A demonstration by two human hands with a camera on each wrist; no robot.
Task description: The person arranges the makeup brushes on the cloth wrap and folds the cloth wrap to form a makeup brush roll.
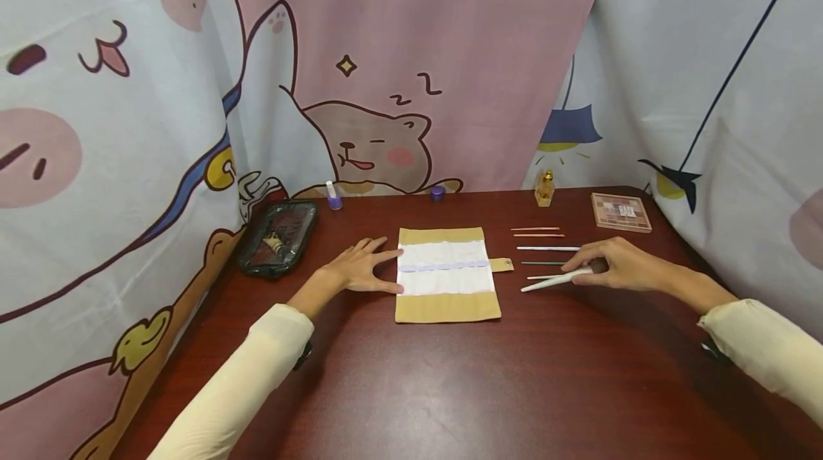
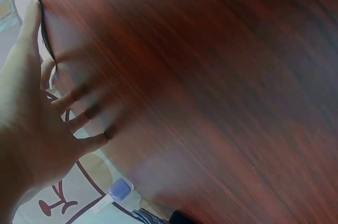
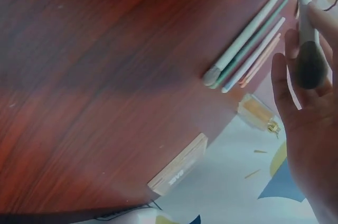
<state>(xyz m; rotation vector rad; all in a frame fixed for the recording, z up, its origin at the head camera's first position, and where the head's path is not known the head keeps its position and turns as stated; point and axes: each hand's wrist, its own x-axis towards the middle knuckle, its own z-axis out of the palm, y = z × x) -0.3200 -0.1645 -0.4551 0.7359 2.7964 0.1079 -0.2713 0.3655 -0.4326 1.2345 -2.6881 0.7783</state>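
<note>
A tan brush roll (image 1: 444, 283) with a white lining lies unfolded on the table, its snap tab pointing right. My left hand (image 1: 357, 266) is spread at its left edge, thumb and forefinger touching that edge. In the left wrist view, the other fingertips of the left hand (image 2: 37, 134) rest on the wood. My right hand (image 1: 617, 264) pinches a makeup brush (image 1: 546, 284) by its pale handle, right of the roll. Dark bristles of this brush (image 3: 310, 68) point back toward the palm in the right wrist view. Several slimmer brushes (image 1: 546, 248) lie in a row beside it.
At the back left are a black-edged clear pouch (image 1: 297, 230) and a purple nail polish bottle (image 1: 333, 199). A small purple jar (image 1: 437, 193), a gold perfume bottle (image 1: 544, 190) and an eyeshadow palette (image 1: 621, 213) stand along the back. Printed curtains (image 1: 501, 53) enclose the table.
</note>
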